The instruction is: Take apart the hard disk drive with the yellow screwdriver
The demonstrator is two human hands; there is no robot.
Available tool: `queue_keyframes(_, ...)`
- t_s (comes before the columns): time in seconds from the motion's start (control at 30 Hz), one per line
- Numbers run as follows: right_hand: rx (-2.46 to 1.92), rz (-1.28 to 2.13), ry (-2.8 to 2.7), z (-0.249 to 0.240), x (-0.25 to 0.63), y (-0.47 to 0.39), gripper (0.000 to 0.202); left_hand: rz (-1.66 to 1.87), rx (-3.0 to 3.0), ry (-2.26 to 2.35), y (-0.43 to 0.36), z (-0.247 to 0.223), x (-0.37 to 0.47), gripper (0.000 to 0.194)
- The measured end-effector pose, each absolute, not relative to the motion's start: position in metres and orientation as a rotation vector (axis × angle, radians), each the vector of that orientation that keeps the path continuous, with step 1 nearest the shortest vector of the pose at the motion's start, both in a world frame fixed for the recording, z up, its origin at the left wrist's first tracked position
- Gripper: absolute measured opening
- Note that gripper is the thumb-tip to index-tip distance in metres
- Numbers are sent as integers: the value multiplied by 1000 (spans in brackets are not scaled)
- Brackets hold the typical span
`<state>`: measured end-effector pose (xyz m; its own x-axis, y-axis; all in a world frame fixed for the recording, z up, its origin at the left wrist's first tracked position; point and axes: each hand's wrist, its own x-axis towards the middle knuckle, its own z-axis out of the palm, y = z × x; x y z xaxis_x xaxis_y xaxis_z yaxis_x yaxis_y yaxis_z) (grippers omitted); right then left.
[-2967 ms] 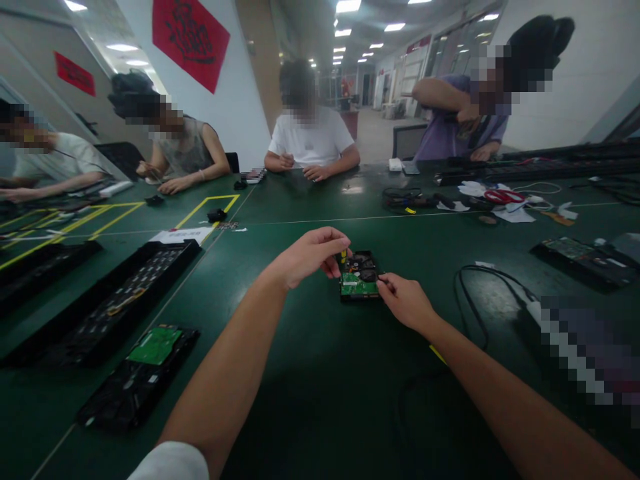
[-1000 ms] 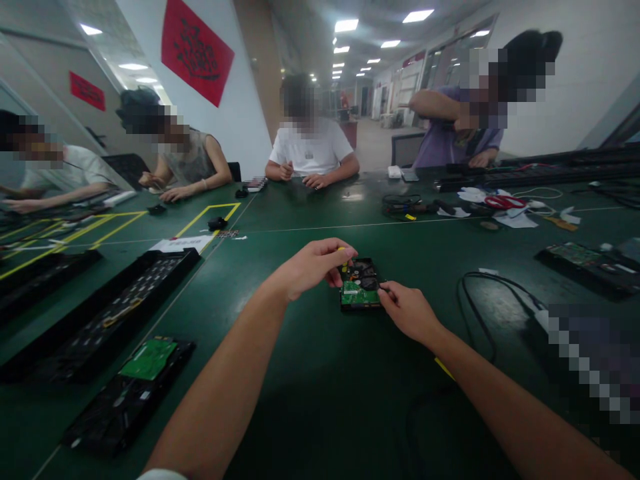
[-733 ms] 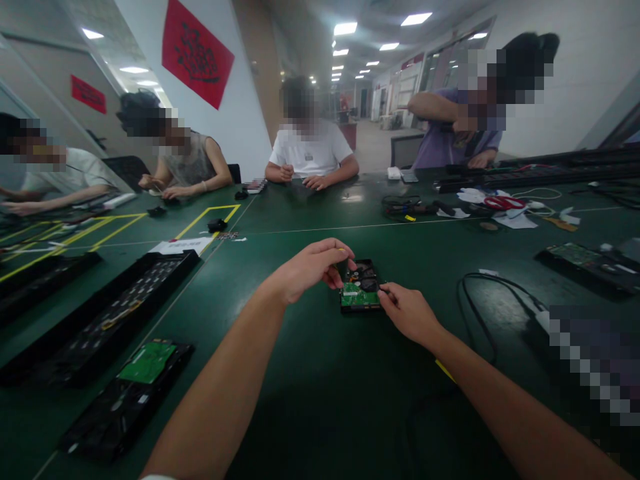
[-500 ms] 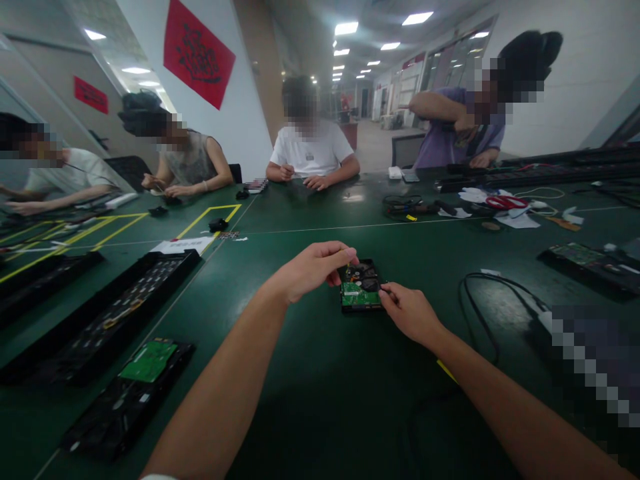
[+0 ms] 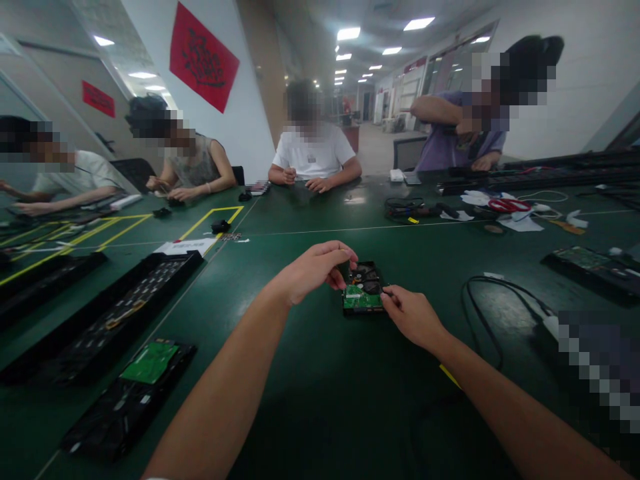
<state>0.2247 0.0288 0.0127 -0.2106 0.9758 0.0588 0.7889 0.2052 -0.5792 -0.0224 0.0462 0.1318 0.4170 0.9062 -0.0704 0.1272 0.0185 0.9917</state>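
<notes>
In front of me a hard drive [image 5: 363, 301] lies on the green table, its green circuit board facing up and its black metal casing at the far end. My left hand [image 5: 320, 270] curls over its far left corner, fingers bent around that edge; the fingertips partly cover the casing. At the drive's right edge, my right hand [image 5: 413, 315] is closed, with thumb and forefinger pinching the side. Whether either hand also has something small in it cannot be made out.
Another drive in a black tray [image 5: 133, 393] lies at left, beside a long black housing [image 5: 110, 320]. On the right are a black cable [image 5: 470, 313], a board in a dark case [image 5: 595, 270] and a pixelated device [image 5: 600, 367]. Several people sit across the table.
The view has shifted slightly, so everything sits a little lower and further right. Both hands stay at the drive in nearly the same pose.
</notes>
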Motion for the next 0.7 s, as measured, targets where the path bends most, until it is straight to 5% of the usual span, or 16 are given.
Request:
queue_keyframes(0.17, -1626, 622, -2068, 13, 224, 29, 39, 760, 1584, 993, 48, 130, -24, 36)
queue_keyframes(0.53, -1614, 615, -2077, 12, 225, 29, 37, 770, 1392, 959, 44, 133, -21, 20)
queue_keyframes(0.7, -1615, 574, -2085, 13, 224, 29, 36, 771, 1589, 1076, 45, 135, -22, 31)
